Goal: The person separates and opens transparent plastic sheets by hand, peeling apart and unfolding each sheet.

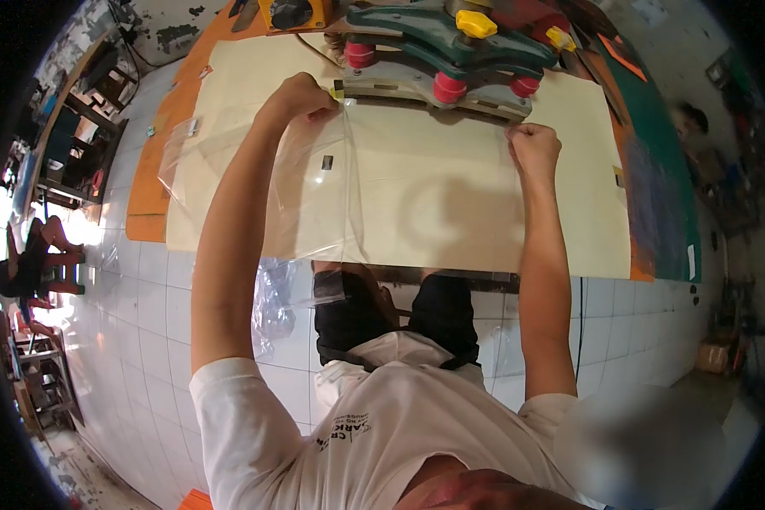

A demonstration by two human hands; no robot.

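Clear plastic film [323, 204] lies over a large cream sheet [569, 212] on the table, its loose folds bunched on the left. My left hand [300, 98] is closed on the film near the left end of a green and grey machine [450, 42]. My right hand [535, 146] is closed in a pinch just below the machine's right end, at what looks like the film's far right corner; its fingertips are partly hidden. A small dark patch [327, 162] shows on the film between my arms.
Red knobs [449, 87] and a yellow knob [476, 25] are on the machine. A yellow box [294, 14] stands at the back left. The orange table edge [149, 195] shows at left, a green mat [673, 204] at right. People are at both far sides.
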